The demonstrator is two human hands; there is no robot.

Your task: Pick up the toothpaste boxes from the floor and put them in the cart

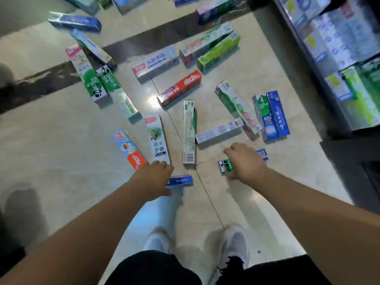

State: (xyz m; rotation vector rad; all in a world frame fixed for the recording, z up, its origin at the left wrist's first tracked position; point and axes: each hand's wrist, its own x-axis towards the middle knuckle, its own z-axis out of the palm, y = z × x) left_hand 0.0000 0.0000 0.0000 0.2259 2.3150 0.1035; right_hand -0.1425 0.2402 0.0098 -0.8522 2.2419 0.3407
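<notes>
Toothpaste boxes [186, 87] are seen scattered flat over the tiled floor [61, 140], most of them beyond the long green-and-white box [188, 131] that lies lengthwise near the middle of the view. Just right of its near end, the right hand [245, 161] is laid over a green-ended box [225, 166]; the fingers [230, 150] are curled across its top, but whether a grip has been closed cannot be told, since the box's middle and far side are covered. Just left of that same end, the left hand [155, 176] is lowered onto a blue box [181, 180], its fingers bent down over the covered end; clamped or merely resting cannot be told. Each box is judged light, hollow cardboard, stiff along its length yet easily dented, with a glossy and probably slippery skin; hold is best taken across the narrow width near mid-length, thumb on one long face and fingers on the other, with modest squeeze. No cart is in view. A stocked shelf [339, 48] far right of the long box is cut off by the frame, and print on the farther boxes is blurred past reading. Two shoes [234, 247] are visible at the bottom.
</notes>
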